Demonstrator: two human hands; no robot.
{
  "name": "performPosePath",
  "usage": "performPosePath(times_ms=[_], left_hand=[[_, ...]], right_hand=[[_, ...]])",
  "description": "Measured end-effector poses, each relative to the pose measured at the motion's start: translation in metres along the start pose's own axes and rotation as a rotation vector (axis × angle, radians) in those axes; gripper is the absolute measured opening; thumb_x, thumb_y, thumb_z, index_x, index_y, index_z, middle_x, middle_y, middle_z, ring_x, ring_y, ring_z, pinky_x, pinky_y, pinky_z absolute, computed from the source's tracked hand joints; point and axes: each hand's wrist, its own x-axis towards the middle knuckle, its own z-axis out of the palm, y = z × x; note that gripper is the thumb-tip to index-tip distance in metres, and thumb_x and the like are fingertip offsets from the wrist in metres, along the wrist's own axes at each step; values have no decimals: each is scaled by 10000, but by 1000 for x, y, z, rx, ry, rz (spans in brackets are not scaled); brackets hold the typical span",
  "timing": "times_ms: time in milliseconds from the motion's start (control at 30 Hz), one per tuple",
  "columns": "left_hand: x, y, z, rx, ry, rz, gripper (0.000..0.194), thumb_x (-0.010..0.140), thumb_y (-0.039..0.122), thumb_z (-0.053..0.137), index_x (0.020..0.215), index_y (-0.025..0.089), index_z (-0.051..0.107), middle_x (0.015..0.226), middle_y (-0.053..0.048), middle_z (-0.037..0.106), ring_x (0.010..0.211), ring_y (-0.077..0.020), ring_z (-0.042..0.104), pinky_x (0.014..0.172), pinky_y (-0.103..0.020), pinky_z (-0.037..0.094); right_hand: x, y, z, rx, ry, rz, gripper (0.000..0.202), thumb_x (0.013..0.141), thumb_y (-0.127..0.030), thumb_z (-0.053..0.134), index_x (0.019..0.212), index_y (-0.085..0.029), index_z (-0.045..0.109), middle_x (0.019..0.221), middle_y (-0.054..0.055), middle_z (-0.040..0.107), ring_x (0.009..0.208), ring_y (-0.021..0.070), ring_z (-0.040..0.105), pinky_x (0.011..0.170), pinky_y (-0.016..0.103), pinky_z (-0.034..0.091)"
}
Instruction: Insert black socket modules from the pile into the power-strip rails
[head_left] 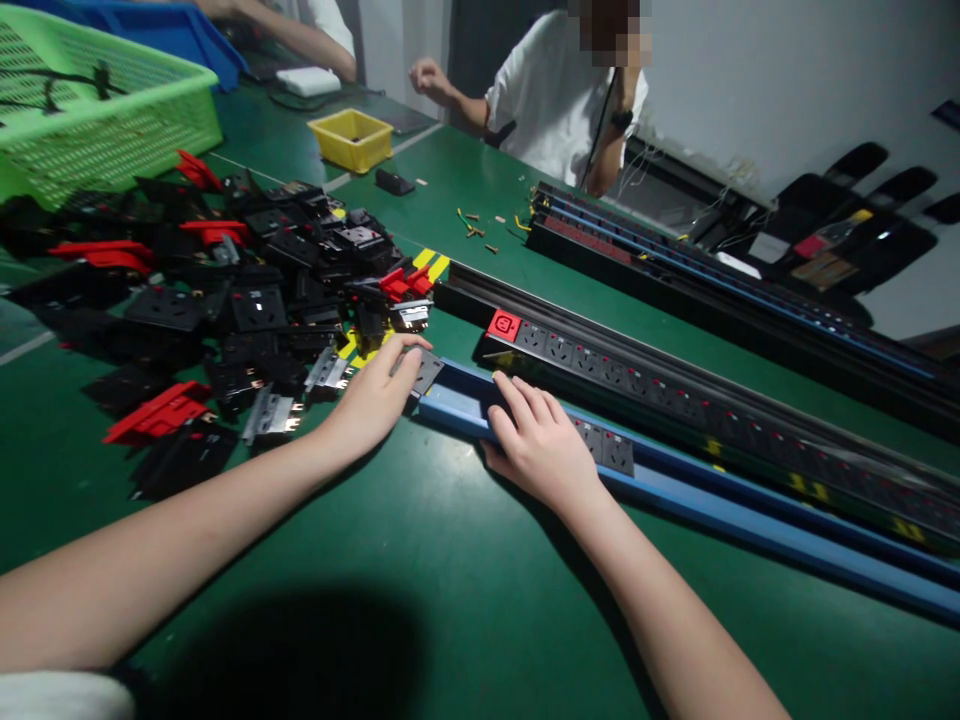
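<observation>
A long blue channel (675,497) lies slanting across the table, its left end near the middle of the view. At that end my left hand (375,390) grips a black socket module (429,372) between thumb and fingers. My right hand (546,440) rests over the channel, its fingers bent and partly spread across the rim; whether it presses on a module beneath is hidden. Just right of its fingers, black socket modules (618,452) sit inside the channel. Behind runs a black strip of sockets (637,383) with a red socket (503,325) at its left end.
A heap of black modules (255,310) with red pieces (159,412) covers the left. Beyond it stand a green basket (150,130), a blue bin (169,38) and a yellow tray (360,155). Another long strip (675,285) lies behind; a person (547,95) sits across the table.
</observation>
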Motion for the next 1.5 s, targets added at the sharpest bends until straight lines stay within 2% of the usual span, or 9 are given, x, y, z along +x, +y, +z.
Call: performPosePath(times_ms=[200,433,533,767,1000,1133,1233,1367,1500], left_hand=[[-7,6,2,55,47,45,398,1004,471,331,1227,250,575,1039,-36,660,923,-226,613,842,-353,454],[-8,0,4,90,84,127,478,1010,477,316,1335,261,593,1179,-59,686,1077,-261,584,961,-402,438],[-7,-3,4,103,71,119,506,1009,491,308,1370,273,588,1187,-61,695,1058,-268,577,962,-415,435],[1,-2,5,-29,25,4,392,989,472,371,1191,266,636,1086,-33,698,982,-234,623,848,-346,454],[-11,10,16,4,189,-36,390,995,415,352,1140,239,668,1056,-57,691,1017,-258,597,888,-382,449],[-17,12,23,51,183,-99,469,1003,421,303,1225,248,679,1010,-82,700,1045,-290,577,944,-446,454],[-18,10,24,43,172,-98,488,1005,436,317,1315,255,647,1081,-89,707,1083,-292,572,996,-468,447],[-19,7,22,-4,143,-44,513,963,491,459,1391,242,595,1186,-97,683,1122,-277,581,1034,-456,444],[-22,10,22,23,22,67,564,959,510,465,1433,215,551,1175,-116,648,1165,-274,577,1032,-449,452]], right_hand=[[-1,0,1,-2,2,4,258,914,-326,586,1099,-150,626,1505,213,494,1302,365,534,1025,494,489],[0,-1,1,-12,-7,13,257,926,-329,565,1100,-150,627,1510,206,492,1309,361,531,1036,486,483],[-1,-1,0,-19,-13,12,259,929,-337,557,1096,-151,624,1511,201,491,1313,358,529,1045,480,479],[-1,0,0,-8,-20,9,252,938,-330,547,1097,-150,622,1516,201,486,1320,356,528,1057,478,476],[-2,0,-2,15,-33,7,263,947,-329,540,1103,-137,628,1519,211,478,1321,363,530,1054,477,477],[-1,-1,-1,29,-43,20,262,941,-319,547,1115,-141,626,1525,212,469,1318,366,530,1045,487,478],[-1,0,-2,66,-55,33,297,931,-300,552,1170,-134,610,1531,219,458,1326,378,514,1045,504,470],[1,3,-8,226,-51,92,447,930,-322,548,1326,-116,521,1512,198,483,1331,350,504,1067,493,456],[4,6,-17,434,-61,218,636,904,-379,603,1439,-103,397,1454,186,531,1322,304,511,1087,469,449]])
